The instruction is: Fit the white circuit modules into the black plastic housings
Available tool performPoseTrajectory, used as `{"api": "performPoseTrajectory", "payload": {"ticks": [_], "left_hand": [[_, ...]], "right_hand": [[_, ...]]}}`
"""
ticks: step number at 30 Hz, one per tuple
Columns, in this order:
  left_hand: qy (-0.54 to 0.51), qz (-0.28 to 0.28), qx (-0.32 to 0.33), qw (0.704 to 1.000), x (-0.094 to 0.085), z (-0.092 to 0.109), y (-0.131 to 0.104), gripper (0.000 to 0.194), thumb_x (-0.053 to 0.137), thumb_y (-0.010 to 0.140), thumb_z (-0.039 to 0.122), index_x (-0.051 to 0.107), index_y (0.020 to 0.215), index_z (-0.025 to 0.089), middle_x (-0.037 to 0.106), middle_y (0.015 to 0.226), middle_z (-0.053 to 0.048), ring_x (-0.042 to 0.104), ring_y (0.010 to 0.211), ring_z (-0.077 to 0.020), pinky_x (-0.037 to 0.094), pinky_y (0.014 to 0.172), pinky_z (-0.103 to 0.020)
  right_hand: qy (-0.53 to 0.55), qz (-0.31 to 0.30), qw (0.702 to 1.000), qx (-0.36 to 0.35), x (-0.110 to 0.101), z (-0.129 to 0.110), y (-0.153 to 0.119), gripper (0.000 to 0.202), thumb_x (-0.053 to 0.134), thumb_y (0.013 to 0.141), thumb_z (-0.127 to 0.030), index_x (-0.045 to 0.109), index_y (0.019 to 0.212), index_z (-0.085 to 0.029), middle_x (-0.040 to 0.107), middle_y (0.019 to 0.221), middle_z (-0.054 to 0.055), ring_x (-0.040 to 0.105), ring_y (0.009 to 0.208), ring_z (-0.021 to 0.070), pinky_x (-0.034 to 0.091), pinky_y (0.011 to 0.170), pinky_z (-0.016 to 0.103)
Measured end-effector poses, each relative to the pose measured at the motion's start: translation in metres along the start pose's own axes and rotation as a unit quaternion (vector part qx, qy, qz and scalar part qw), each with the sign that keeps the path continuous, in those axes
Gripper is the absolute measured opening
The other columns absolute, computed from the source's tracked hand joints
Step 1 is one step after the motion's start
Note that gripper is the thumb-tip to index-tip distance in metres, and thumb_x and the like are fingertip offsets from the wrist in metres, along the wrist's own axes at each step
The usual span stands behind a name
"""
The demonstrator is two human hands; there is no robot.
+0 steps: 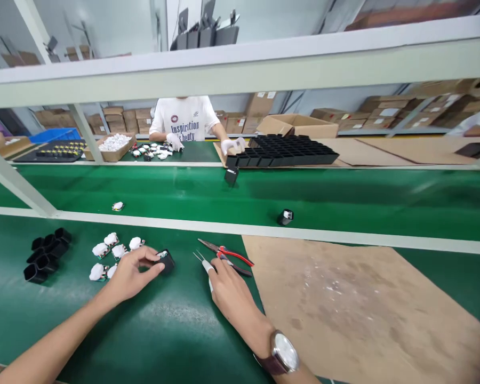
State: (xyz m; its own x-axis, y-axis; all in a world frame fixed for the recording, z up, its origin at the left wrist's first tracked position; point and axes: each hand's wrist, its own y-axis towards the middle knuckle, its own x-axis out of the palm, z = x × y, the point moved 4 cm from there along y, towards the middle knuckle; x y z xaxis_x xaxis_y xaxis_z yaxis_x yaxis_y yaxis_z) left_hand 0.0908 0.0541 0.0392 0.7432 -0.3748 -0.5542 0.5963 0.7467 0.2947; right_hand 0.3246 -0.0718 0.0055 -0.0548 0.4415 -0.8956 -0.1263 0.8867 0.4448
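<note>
My left hand (133, 273) pinches a small black plastic housing (167, 261) with a bit of white and green showing at its opening. Tweezers (199, 256) point away from my right hand (232, 292), whose fingers are closed on them; white covers wrap some of its fingertips. Right beside that hand, red-and-black-handled long-nose pliers (224, 252) lie on the green bench. Several small circuit boards with white lumps on top (101, 249) sit left of the housing, some partly hidden behind my left hand. Farther left stand several black housings (46, 261) in a cluster.
A brown cardboard sheet (328, 298) covers the bench at right. Beyond a white rail (152, 218) runs a green belt (176, 184) carrying a board (118, 206) and black housings (286, 216). Across it, a gloved co-worker (184, 120) handles parts beside rows of black housings (292, 149).
</note>
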Motion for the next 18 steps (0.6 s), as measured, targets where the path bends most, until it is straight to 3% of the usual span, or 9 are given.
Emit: {"api": "performPoseTrajectory", "payload": {"ticks": [3,6,9,14,16,18], "left_hand": [[0.127,0.022,0.02,0.991,-0.018,-0.015,0.06,0.014,0.07,0.094,0.035,0.069,0.093,0.021,0.075,0.104,-0.007,0.074,0.092,-0.0218,0.063,0.083,-0.035],[0.187,0.059,-0.024,0.98,-0.034,-0.047,0.123,0.013,0.073,0.093,0.03,0.07,0.092,0.018,0.073,0.099,-0.007,0.072,0.086,-0.0215,0.062,0.084,-0.038],[0.234,0.074,-0.07,0.967,-0.042,-0.073,0.162,0.017,0.071,0.098,0.031,0.07,0.101,0.014,0.073,0.102,-0.006,0.072,0.09,-0.0209,0.061,0.087,-0.041],[0.297,0.087,-0.113,0.944,-0.057,-0.088,0.166,0.042,0.076,0.096,0.034,0.065,0.131,0.015,0.063,0.139,-0.014,0.059,0.13,-0.0333,0.049,0.11,-0.058],[0.309,0.089,-0.129,0.938,-0.07,-0.088,0.162,0.045,0.075,0.096,0.034,0.062,0.136,0.016,0.059,0.145,-0.015,0.057,0.134,-0.0351,0.047,0.111,-0.061],[0.308,0.076,-0.139,0.938,-0.082,-0.085,0.159,0.039,0.071,0.1,0.035,0.063,0.134,0.017,0.062,0.14,-0.013,0.063,0.125,-0.0312,0.053,0.106,-0.056]], "right_hand": [[-0.019,0.021,1.0,0.005,0.004,0.004,-0.002,0.042,0.053,0.078,0.01,0.069,0.112,-0.011,0.067,0.1,0.014,0.067,0.092,0.03,0.058,0.087,0.043],[-0.048,0.037,0.998,-0.004,0.008,0.006,-0.004,0.043,0.055,0.077,0.009,0.069,0.113,-0.01,0.068,0.102,0.013,0.068,0.093,0.0292,0.058,0.09,0.042],[-0.068,0.04,0.997,-0.006,0.011,0.008,-0.007,0.044,0.057,0.075,0.008,0.07,0.112,-0.013,0.069,0.104,0.011,0.069,0.093,0.0271,0.059,0.089,0.039],[-0.082,0.029,0.996,0.006,0.01,0.01,-0.009,0.048,0.059,0.07,0.008,0.07,0.111,-0.013,0.071,0.107,0.012,0.07,0.098,0.0272,0.06,0.091,0.036],[-0.084,0.027,0.996,0.009,0.009,0.011,-0.009,0.05,0.061,0.069,0.007,0.069,0.115,-0.012,0.071,0.109,0.014,0.07,0.101,0.0288,0.06,0.092,0.037],[-0.087,0.035,0.996,0.01,0.009,0.012,-0.009,0.051,0.059,0.069,0.008,0.068,0.116,-0.01,0.071,0.107,0.015,0.071,0.1,0.0298,0.061,0.092,0.038]]}}
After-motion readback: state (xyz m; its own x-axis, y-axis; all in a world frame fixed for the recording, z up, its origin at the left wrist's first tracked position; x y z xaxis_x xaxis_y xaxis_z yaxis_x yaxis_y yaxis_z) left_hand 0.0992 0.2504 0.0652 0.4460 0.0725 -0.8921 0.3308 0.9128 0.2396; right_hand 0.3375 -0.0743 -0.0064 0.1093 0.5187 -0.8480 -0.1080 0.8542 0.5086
